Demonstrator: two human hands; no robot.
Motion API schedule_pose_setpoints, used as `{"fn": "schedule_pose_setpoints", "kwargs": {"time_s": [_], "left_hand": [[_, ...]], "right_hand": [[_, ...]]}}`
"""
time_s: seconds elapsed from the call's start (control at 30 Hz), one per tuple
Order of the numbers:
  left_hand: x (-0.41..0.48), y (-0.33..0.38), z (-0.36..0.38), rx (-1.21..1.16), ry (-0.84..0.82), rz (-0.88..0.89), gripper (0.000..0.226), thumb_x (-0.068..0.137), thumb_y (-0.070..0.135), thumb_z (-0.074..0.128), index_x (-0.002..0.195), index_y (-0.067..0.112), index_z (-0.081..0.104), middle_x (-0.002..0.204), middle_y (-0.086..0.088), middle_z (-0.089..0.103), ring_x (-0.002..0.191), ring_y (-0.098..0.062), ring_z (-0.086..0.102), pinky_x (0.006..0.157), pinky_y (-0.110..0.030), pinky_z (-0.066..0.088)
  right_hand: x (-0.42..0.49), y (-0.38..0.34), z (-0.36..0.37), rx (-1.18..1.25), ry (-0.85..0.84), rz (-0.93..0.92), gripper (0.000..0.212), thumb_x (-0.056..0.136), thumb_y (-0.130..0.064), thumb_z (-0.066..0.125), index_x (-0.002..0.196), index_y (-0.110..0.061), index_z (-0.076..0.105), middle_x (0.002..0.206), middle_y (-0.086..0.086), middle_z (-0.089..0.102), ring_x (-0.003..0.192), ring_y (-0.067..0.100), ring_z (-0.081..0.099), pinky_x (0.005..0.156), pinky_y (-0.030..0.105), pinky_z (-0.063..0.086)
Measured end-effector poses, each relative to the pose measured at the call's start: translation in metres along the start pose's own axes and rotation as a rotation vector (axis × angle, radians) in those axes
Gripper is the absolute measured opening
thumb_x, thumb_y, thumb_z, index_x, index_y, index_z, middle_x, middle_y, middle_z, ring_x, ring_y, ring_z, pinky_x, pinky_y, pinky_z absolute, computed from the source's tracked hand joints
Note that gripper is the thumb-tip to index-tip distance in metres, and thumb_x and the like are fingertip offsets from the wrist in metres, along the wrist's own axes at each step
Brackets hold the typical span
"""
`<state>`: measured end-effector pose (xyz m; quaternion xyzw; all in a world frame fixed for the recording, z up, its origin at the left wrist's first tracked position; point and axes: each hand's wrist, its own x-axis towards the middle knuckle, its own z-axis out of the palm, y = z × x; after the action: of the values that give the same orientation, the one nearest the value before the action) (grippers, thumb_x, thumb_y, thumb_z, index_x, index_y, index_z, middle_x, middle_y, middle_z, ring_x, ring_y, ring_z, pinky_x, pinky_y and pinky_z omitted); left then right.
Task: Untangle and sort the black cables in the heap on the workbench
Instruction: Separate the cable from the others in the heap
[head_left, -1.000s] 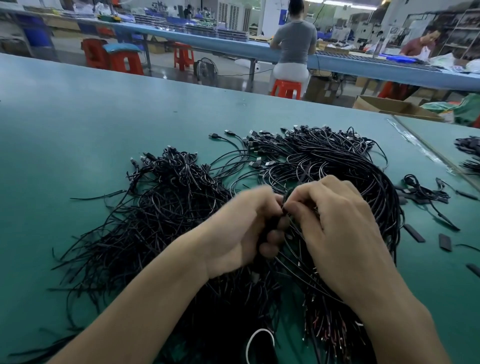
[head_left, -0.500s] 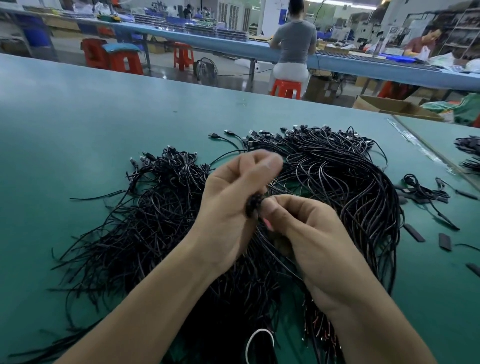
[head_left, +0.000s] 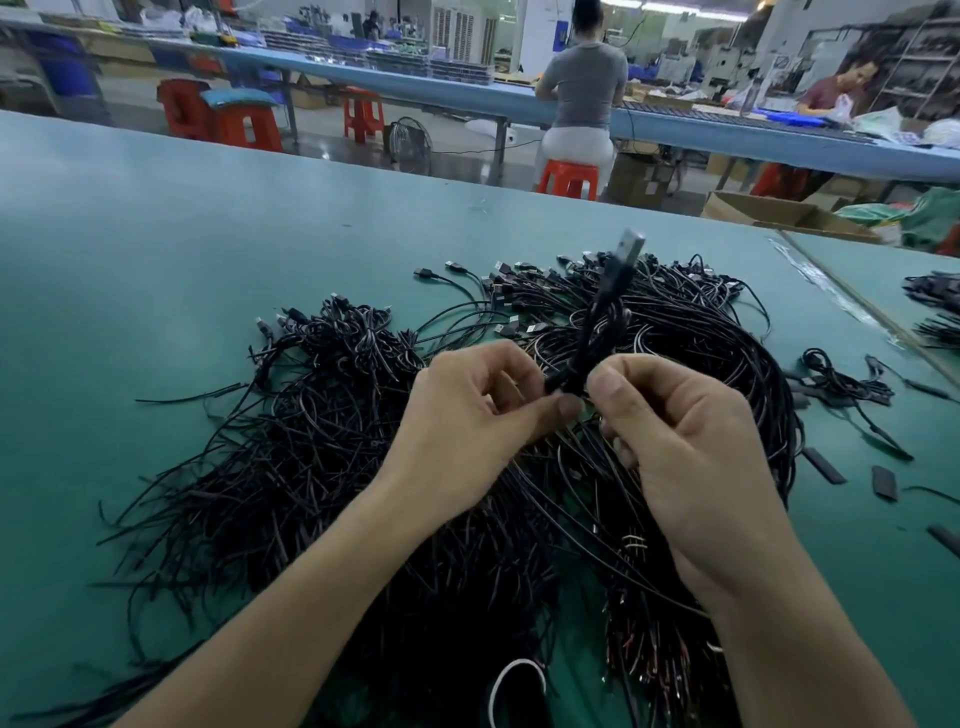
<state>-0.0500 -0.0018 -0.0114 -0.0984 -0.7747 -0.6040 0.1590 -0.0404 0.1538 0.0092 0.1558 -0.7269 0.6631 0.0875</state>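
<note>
Raised since a moment ago: USB cable (head_left: 605, 312), plug end now upright above the heap (head_left: 311, 457) | head view: left hand (head_left: 467, 415) and right hand (head_left: 691, 457) both pinch its lower end over the heap's middle | heap lies on green counter (head_left: 156, 234)

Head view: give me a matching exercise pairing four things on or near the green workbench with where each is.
Things: 1 black cable bundle; 2 white cable loop; 3 red plastic stool; 4 flat black sleeve strip.
Places: A at the view's bottom edge; B on the green workbench, right of the black cable heap; C pinched by left hand and right hand; D under a seated person.
Pairs: 1-C, 2-A, 3-D, 4-B.
</note>
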Motion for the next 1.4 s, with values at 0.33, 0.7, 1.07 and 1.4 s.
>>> {"fn": "schedule_pose_setpoints", "kwargs": {"time_s": [0.33,0.7,1.07,1.4], "left_hand": [[0.004,0.009,-0.007,-0.527,-0.153,-0.126,0.045,0.085,0.018,0.037,0.083,0.024,0.081,0.108,-0.005,0.076,0.112,-0.019,0.067,0.092,-0.036,0.051],[-0.007,-0.001,0.010,0.206,-0.156,0.097,0.020,0.093,0.046,0.062,0.085,0.036,0.078,0.079,0.011,0.043,0.081,-0.005,0.046,0.075,-0.021,0.037],[0.001,0.019,-0.010,-0.645,-0.377,-0.302,0.086,0.096,0.068,0.009,0.108,0.016,0.077,0.097,-0.003,0.077,0.080,-0.003,0.071,0.068,-0.016,0.054],[-0.002,0.012,-0.010,-0.322,-0.365,-0.049,0.029,0.077,0.046,0.069,0.104,0.039,0.076,0.129,0.011,0.056,0.126,0.001,0.047,0.103,-0.025,0.041]], "right_hand": [[-0.001,0.019,0.003,-0.228,-0.045,0.084,0.011,0.094,-0.028,0.066,0.086,-0.033,0.071,0.064,0.003,0.062,0.061,0.010,0.050,0.061,0.032,0.042],[0.004,0.013,-0.006,-0.121,0.171,0.006,0.022,0.094,-0.020,0.066,0.074,-0.026,0.071,0.064,-0.015,0.068,0.058,-0.004,0.057,0.057,0.010,0.046],[-0.004,0.000,0.007,-0.276,-0.166,-0.133,0.018,0.093,-0.019,0.066,0.077,-0.028,0.069,0.077,-0.013,0.068,0.063,0.002,0.058,0.057,0.017,0.045],[-0.001,0.012,0.003,-0.156,-0.071,0.001,0.014,0.096,-0.026,0.063,0.090,-0.023,0.075,0.080,0.002,0.074,0.072,0.026,0.068,0.071,0.054,0.057]]}}
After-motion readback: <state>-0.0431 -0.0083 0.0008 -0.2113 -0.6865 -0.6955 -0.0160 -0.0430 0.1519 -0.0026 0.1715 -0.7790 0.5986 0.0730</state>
